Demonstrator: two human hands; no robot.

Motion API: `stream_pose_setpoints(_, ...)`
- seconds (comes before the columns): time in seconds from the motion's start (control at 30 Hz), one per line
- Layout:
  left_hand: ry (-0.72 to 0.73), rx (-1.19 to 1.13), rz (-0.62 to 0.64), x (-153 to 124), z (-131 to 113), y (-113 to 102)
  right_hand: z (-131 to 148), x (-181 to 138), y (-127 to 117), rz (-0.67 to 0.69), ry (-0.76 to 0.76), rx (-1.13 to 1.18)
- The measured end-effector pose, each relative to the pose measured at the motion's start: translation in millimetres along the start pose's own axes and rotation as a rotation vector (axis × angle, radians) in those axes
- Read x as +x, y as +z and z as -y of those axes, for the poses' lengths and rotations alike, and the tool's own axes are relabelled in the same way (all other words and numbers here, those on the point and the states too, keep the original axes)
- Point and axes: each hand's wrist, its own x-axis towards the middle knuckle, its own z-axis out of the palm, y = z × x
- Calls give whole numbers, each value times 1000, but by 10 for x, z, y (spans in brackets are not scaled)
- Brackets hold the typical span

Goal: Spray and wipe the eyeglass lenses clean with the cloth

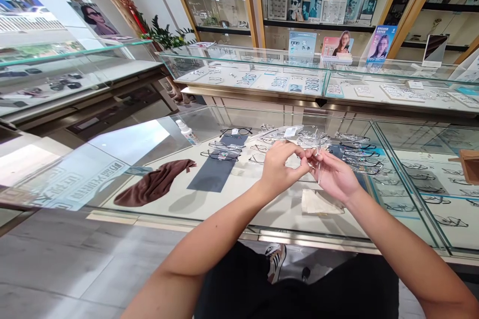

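Clear-framed glasses are pinched by the left hand and right hand over the glass-topped table, probably so they're kept steady.

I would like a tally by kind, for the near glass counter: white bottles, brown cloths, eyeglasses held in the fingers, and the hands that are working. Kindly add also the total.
White bottle: 1
Brown cloth: 1
Held eyeglasses: 1
Hands: 2 (left hand, right hand)
Total: 5
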Motion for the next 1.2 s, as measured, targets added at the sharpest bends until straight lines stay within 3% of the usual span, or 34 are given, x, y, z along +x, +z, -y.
stream_pose_setpoints(0.3,17,-55,-36,-3,0,19,-2,-1,-6,17,-1,71)
stream_pose_setpoints(0.43,-54,-89,-24,-18,-9,11,-3,-1,1,29,9,64)
stream_pose_setpoints(0.53,-222,-255,4,-2,-14,0,3,-2,3,33,2,42)
stream_pose_setpoints(0.73,-809,-1122,158,179,42,-40,68,-3,-11,54,-23,-22)
stream_pose_setpoints(0.83,-992,-1334,193,257,57,-91,134,-11,-23,30,-43,-3)
stream_pose_setpoints(1.2,-1122,-1594,252,327,20,-226,371,-56,-104,-30,-148,-59)
